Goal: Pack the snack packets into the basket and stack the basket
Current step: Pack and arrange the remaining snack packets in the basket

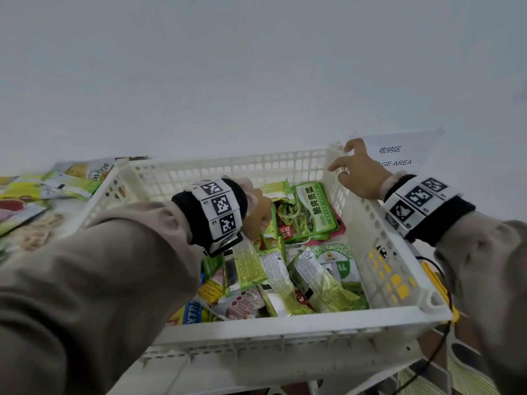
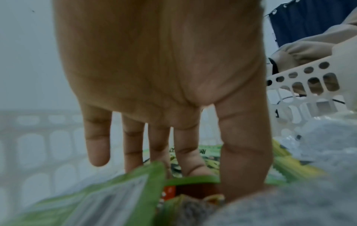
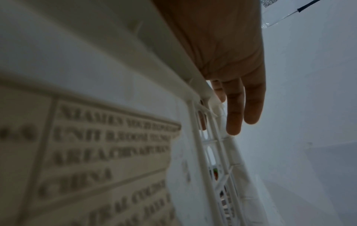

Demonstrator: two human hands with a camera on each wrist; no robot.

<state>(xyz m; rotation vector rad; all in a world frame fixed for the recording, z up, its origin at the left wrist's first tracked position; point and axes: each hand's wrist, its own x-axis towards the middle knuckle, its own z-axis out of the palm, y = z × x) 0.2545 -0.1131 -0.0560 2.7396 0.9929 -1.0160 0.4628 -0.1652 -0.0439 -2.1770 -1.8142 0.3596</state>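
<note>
A white slatted basket (image 1: 285, 323) stands in front of me, holding several snack packets. My left hand (image 1: 256, 212) reaches down into its middle. In the left wrist view its fingers (image 2: 133, 145) are straight and the thumb (image 2: 245, 152) and forefinger push down among green packets (image 2: 119, 191); their tips are hidden. A green packet with Chinese writing (image 1: 310, 212) lies just right of that hand. My right hand (image 1: 356, 172) rests on the basket's far right rim (image 3: 173, 61) with straight fingers (image 3: 235, 114) past the corner.
More loose packets (image 1: 42, 195) lie on the table left of the basket. A paper sign (image 1: 396, 155) lies behind the right hand. Another white basket part (image 1: 256, 363) shows below the front rim, and a black cable (image 1: 439, 352) hangs at the right.
</note>
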